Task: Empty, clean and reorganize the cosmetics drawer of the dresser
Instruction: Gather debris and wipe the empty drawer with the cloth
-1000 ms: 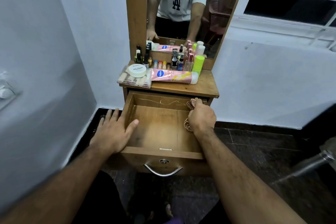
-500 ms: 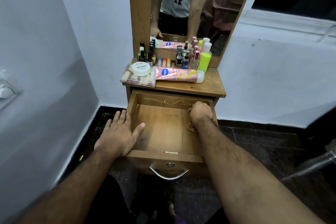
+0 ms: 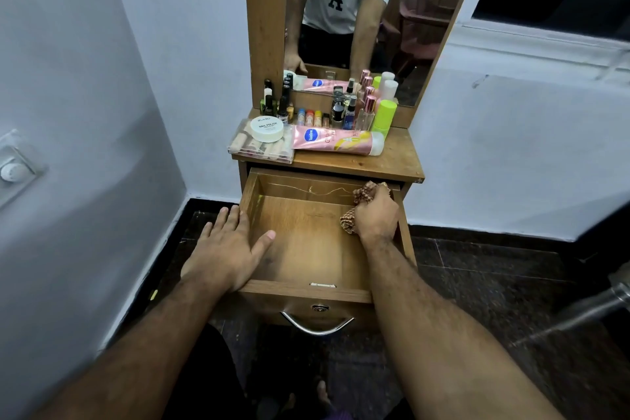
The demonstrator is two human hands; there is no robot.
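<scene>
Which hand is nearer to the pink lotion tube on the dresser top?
Right. The right hand grips a cloth at the drawer's back right corner, just below the pink lotion tube; the left hand rests on the drawer's left wall, farther forward.

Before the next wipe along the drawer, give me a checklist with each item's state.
1. Drawer pulled fully open: ok.
2. Drawer floor free of cosmetics: ok, only bare wood shows.
3. Cleaning cloth in the right hand, firm grip: ok, at the back right corner.
4. Left hand steadying the drawer's left wall: ok, laid flat, fingers straight.
5. Cosmetics parked clear on the dresser top: ok, pink lotion tube and nail polish jar sit there.
6. Dust left inside: cannot tell.
</scene>
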